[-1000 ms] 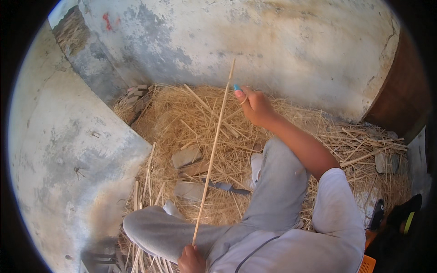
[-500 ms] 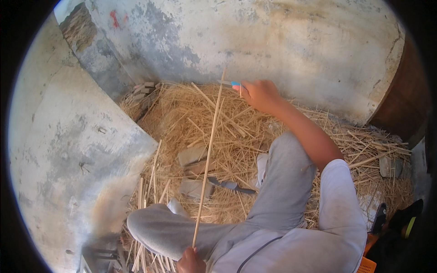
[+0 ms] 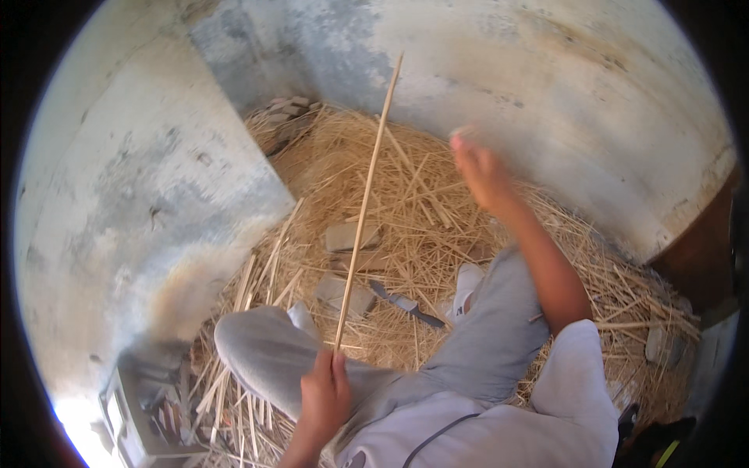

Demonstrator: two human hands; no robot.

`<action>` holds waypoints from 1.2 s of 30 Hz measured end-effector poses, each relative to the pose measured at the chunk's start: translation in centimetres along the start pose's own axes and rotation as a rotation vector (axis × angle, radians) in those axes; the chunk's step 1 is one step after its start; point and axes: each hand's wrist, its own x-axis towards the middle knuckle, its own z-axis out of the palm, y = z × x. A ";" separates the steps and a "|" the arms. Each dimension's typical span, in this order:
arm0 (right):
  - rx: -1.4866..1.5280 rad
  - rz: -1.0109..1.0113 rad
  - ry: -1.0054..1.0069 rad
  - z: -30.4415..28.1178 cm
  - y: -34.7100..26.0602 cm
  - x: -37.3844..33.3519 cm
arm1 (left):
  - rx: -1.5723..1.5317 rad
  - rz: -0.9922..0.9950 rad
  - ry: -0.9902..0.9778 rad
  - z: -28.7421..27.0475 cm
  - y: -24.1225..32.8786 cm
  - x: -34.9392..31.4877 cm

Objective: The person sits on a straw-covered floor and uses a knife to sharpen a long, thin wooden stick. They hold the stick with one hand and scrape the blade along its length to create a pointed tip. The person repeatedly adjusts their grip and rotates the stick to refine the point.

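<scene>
Weathered walls [image 3: 125,218] enclose a bed of pale strips [image 3: 425,183]. Toward the left, the left hand [image 3: 326,394], now more fully in view, is closed around the lower end of a long thin stick [image 3: 368,199], which slants upward between the hands. Beside it, a dark knife [image 3: 407,304] lies on the strips. Farther right, the blurred right hand [image 3: 482,171] has swung away from the stick's upper part, leaving only the left supporting it; whether the right grips anything, I cannot tell.

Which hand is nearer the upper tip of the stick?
Right. The right hand is below and right of the upper tip, apart from it; the left hand holds the stick near its lower visible end.
</scene>
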 end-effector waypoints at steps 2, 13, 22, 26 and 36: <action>-0.113 -0.195 -0.178 3.1 -2.9 -2.9 | 0.011 0.039 0.068 1.3 1.1 4.3; -0.355 -0.466 -0.224 8.0 -2.6 -3.7 | 0.086 0.152 0.138 5.6 1.2 11.4; -0.551 -0.300 -0.062 6.1 -0.1 2.9 | 0.162 0.201 0.040 6.6 0.5 10.4; -0.445 0.264 0.020 4.0 4.2 9.0 | 0.152 0.233 -0.009 6.9 0.3 8.5; 0.031 0.640 0.208 -1.1 9.1 7.0 | -0.563 -0.045 -0.252 6.5 -1.9 9.0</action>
